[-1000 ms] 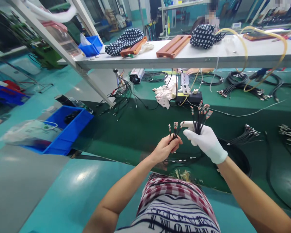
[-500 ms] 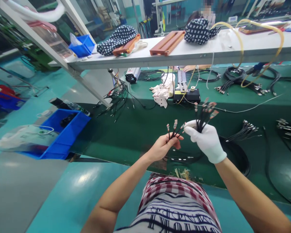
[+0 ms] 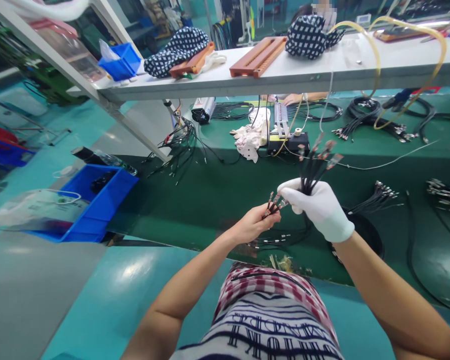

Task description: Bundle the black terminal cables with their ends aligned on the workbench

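Observation:
My bare left hand (image 3: 260, 221) is closed around several black cables (image 3: 273, 206) whose metal-tipped ends poke up past its fingers. Just to the right, my white-gloved right hand (image 3: 318, 205) grips an upright bunch of black cables (image 3: 312, 167) with coppery ends fanned out at the top. The gloved thumb and fingertips are close to the cable ends in the left hand; whether they touch one is too small to tell. Below both hands, more cables with white tips (image 3: 277, 241) lie on the green table (image 3: 195, 200).
Cable bundles (image 3: 377, 197) lie to the right. A black device (image 3: 288, 144) and a spotted glove (image 3: 247, 140) sit ahead, under a white shelf (image 3: 195, 91). A blue bin (image 3: 93, 205) stands left. Another person's hand (image 3: 296, 98) is across the table.
The view has shifted slightly. The cable ends in my left hand now sit lower and closer together, nearer the gloved fingertips. My right hand still holds its bunch.

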